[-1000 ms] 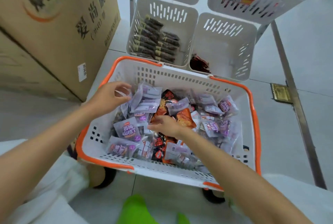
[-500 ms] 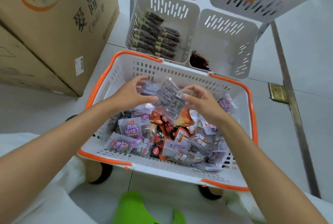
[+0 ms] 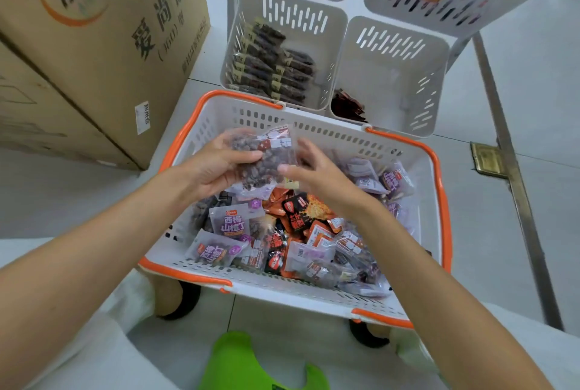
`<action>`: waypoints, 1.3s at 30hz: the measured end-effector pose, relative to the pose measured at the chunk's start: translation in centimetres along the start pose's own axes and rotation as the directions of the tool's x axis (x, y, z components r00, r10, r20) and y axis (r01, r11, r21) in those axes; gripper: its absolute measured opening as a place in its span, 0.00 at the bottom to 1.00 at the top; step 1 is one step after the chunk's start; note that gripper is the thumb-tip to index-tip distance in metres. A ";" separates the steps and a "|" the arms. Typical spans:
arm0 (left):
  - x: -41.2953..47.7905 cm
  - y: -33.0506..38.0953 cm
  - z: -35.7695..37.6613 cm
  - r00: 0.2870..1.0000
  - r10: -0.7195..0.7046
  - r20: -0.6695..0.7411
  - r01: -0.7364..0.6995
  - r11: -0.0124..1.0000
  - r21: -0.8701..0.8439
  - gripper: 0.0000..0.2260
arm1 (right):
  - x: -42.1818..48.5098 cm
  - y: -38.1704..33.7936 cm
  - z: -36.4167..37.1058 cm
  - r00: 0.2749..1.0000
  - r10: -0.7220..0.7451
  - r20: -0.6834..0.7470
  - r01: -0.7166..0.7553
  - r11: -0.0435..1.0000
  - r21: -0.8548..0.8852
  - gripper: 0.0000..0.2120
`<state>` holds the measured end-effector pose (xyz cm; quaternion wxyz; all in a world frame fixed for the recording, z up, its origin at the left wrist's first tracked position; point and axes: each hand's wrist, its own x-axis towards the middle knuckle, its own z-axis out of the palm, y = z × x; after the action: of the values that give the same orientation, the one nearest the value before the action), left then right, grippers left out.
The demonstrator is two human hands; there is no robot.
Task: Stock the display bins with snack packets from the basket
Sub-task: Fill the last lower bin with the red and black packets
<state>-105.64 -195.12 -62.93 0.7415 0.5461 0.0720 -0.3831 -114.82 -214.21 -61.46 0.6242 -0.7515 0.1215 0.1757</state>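
A white basket with an orange rim (image 3: 439, 188) stands on the floor in front of me, full of purple, orange and black snack packets (image 3: 292, 229). Above its far left part, my left hand (image 3: 216, 166) grips a clear packet of dark snacks (image 3: 266, 157) from the left side. On the packet's right edge lies my right hand (image 3: 317, 169), fingers loosely bent; whether it pinches the packet I cannot tell. Beyond the basket stand two white display bins. The left bin (image 3: 332, 25) holds rows of dark packets. The right bin (image 3: 433, 81) has only a few red packets (image 3: 348, 107) at its near corner.
A large cardboard box (image 3: 94, 44) stands at the left, close to the basket. Two upper bins (image 3: 439, 9) with a price tag reading 27.6 hang above the lower ones. A metal floor strip (image 3: 514, 176) runs along the right. Something bright green (image 3: 248, 364) lies at the bottom edge.
Both hands rose from the heap in the basket with a clear packet of dark snacks. The packet has been turned and now sits mostly in my left hand.
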 end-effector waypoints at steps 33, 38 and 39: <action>0.2 -6.2 3.2 0.941 -0.136 0.311 -0.124 0.715 0.688 0.15 | -2.8 4.6 -3.9 0.993 -0.106 -0.047 0.072 0.883 -0.464 0.09; 0.4 -4.0 2.9 0.953 -0.024 0.301 -0.145 0.837 0.527 0.22 | -1.1 0.9 -3.5 0.939 -0.319 -0.132 0.220 0.848 -0.482 0.05; 0.3 -3.6 2.8 0.948 -0.027 0.316 -0.150 0.841 0.520 0.22 | -0.8 0.5 -3.2 0.934 -0.338 -0.115 0.245 0.842 -0.481 0.05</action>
<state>-108.63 -198.06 -64.78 0.5725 0.6667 -0.1736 -0.4446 -115.37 -217.47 -61.07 0.4330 -0.9007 0.0210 0.0275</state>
